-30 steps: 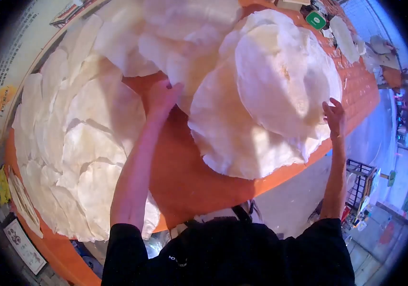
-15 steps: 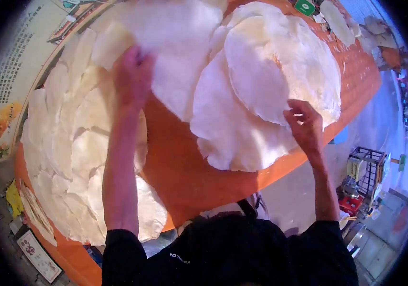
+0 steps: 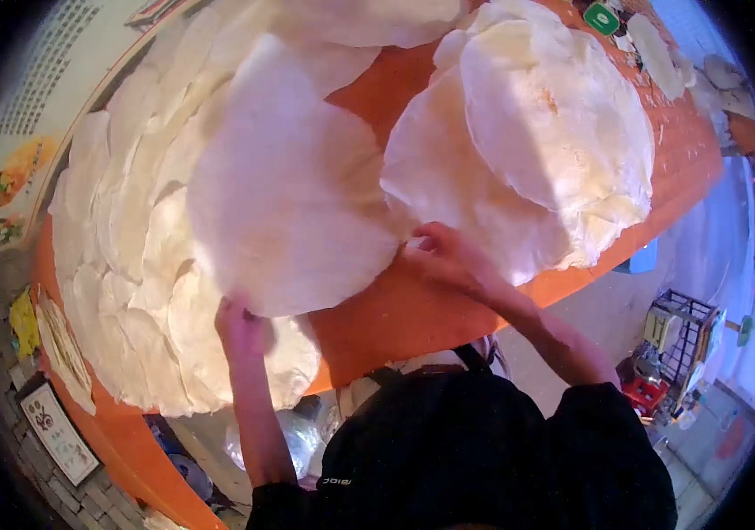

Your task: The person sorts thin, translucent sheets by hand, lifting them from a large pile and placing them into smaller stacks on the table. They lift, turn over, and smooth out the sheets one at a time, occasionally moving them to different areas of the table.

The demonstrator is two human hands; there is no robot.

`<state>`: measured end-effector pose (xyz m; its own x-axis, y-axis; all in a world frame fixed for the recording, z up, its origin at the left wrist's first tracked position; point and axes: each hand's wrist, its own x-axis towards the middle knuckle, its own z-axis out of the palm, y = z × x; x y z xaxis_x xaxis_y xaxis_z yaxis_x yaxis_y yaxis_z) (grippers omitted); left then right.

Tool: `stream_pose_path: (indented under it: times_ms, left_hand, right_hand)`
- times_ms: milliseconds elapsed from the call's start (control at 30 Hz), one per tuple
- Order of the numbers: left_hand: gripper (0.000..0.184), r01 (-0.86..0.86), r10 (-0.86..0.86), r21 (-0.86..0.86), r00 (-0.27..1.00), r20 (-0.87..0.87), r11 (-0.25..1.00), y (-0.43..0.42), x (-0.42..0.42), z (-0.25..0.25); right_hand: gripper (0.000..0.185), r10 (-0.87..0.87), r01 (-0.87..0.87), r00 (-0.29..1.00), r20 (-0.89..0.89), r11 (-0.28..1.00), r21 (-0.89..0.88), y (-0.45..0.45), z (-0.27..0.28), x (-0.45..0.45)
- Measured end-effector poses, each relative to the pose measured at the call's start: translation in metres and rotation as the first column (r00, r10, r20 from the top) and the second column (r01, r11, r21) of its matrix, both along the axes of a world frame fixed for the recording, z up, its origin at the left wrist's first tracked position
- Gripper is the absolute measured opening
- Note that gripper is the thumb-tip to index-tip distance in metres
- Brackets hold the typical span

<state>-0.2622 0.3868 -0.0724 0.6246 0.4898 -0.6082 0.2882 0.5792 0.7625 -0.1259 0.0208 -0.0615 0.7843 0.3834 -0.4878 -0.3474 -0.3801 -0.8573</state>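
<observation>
One sheet [image 3: 294, 190] came nearer; left fingers [image 3: 233, 314] and right fingers [image 3: 434, 237] pinch its edge.

A strip of orange worktop [image 3: 369, 327] shows along the front, below the big sheet [image 3: 298, 194], and a hand could slide through there. The left pile [image 3: 130, 300] stops it at one end, and the right arm [image 3: 541, 331] crosses it at the other. A small orange patch farther back is boxed in by the big sheet, the back sheet [image 3: 377, 22] and the right pile [image 3: 572, 115]. By the right grip [image 3: 417, 247], I can't tell if the big sheet touches the right pile. Past that pile, another strip follows the right edge.
</observation>
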Motion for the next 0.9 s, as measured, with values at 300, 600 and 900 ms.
stream_pose_path:
  times_ms: [300, 600, 900]
  left_hand:
    - [0.045, -0.164, 0.174, -0.284, 0.985, 0.009, 0.945, -0.043, -0.09, 0.016]
    - [0.019, -0.025, -0.075, -0.351, 0.961, -0.267, 0.936, -0.079, -0.144, 0.006]
    - [0.016, 0.732, -0.642, 0.383, 0.68, -0.355, 0.564, -0.09, -0.017, 0.023]
  right_hand:
    - [0.045, -0.225, 0.249, 0.953, -0.202, 0.963, 0.104, 0.052, 0.0, -0.061]
    - [0.023, -0.166, 0.172, 0.985, -0.047, 0.962, 0.211, 0.073, -0.005, -0.058]
    - [0.008, -0.504, 0.436, 0.816, 0.283, 0.858, 0.271, -0.07, 0.155, 0.071]
